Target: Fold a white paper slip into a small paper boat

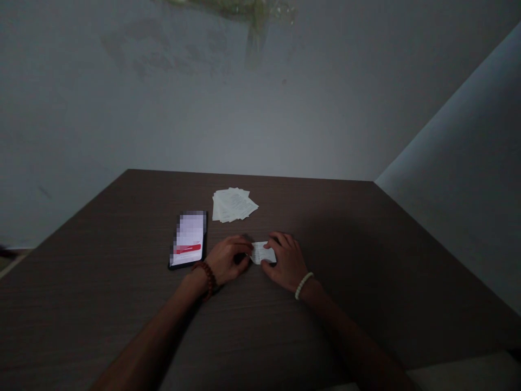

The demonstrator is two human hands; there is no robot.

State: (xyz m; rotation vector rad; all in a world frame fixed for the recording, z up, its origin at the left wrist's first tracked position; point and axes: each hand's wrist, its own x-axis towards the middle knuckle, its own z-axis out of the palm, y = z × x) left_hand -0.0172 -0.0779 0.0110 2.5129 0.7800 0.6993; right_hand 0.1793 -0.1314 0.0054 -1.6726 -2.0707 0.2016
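A small slip of white paper with faint print lies low over the table between my two hands. My left hand, with a brown bead bracelet at the wrist, pinches the slip's left edge between thumb and fingers. On the other side my right hand, wearing a pale bead bracelet, has its thumb and fingertips on the slip's right part. Beyond the hands rests a fanned pile of similar printed paper slips. To the left of my left hand lies a phone with its screen lit, partly blurred out.
The dark brown wooden table reaches back to a grey wall with stained, peeling patches near the top. Another wall borders the table on the right. The table's left edge is open to the floor.
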